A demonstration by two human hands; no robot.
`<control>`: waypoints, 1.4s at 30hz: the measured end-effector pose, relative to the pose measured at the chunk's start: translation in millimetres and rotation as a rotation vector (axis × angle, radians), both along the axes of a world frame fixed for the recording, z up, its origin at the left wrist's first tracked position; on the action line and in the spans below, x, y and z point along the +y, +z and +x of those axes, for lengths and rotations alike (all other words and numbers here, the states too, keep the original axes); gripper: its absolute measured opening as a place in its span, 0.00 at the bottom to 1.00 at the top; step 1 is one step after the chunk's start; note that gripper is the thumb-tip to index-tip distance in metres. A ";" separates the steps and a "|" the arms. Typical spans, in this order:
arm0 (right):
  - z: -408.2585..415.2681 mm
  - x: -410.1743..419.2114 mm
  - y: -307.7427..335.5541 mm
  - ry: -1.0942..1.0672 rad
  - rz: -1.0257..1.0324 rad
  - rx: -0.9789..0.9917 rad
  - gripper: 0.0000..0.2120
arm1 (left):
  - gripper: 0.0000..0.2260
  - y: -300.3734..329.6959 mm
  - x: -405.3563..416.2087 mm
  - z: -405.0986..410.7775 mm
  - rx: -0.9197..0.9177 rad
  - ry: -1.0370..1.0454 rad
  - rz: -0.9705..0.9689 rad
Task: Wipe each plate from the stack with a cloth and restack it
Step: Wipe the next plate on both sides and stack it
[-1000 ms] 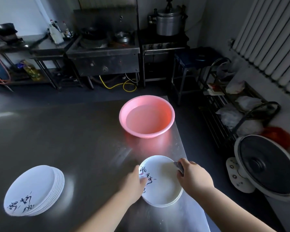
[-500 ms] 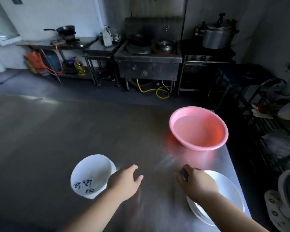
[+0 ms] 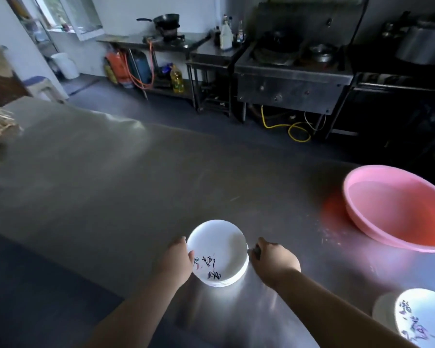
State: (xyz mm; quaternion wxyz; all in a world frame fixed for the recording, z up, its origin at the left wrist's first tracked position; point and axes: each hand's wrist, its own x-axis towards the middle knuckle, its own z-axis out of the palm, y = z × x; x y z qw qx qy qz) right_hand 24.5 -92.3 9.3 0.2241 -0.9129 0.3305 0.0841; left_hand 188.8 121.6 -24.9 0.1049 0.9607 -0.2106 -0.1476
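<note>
- Reaching now for the stack of unwiped plates [image 3: 217, 254] at 6 o'clock on the steel table [image 3: 106, 177]; a second ago both hands were at the finished pile, half a second ago crossing the bare steel between.
- Left hand [image 3: 176, 263] at the stack's 9 o'clock rim, thumb lying over the edge of the top plate, other fingers out of sight beneath or behind; likely a pinch just forming.
- Right hand [image 3: 274, 259] at the 3 o'clock rim, touching or just beside it, fingers curled around a dark cloth [image 3: 257, 251] of which only a small fold shows.
- Cannot tell whether the top plate is lifted off the stack yet; appears seated.
- Wiped pile [image 3: 423, 320] now down at 4 o'clock near the table's edge, well apart from both hands, printed face up.
- Pink basin [image 3: 397, 209] at 2 o'clock, holding water, untouched.
- Meaning for the task: one plate judged done and restacked, a fresh cycle beginning; several plates visibly left in the stack, so far from finished.
- Next move calls for separating only the top plate, with the thumb hooking the rim while the cloth hand steadies it.
</note>
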 end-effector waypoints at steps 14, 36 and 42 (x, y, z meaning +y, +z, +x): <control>23.9 21.4 -22.9 -0.195 0.136 0.001 0.07 | 0.09 -18.5 5.9 9.4 0.032 -0.075 -0.243; -175.7 -2.0 -45.5 -0.657 0.222 0.070 0.04 | 0.15 -64.7 -57.6 -155.6 0.431 -0.340 -0.327; -187.3 -3.2 -63.0 -0.659 0.234 0.053 0.06 | 0.19 -88.6 -58.6 -164.6 0.384 -0.335 -0.273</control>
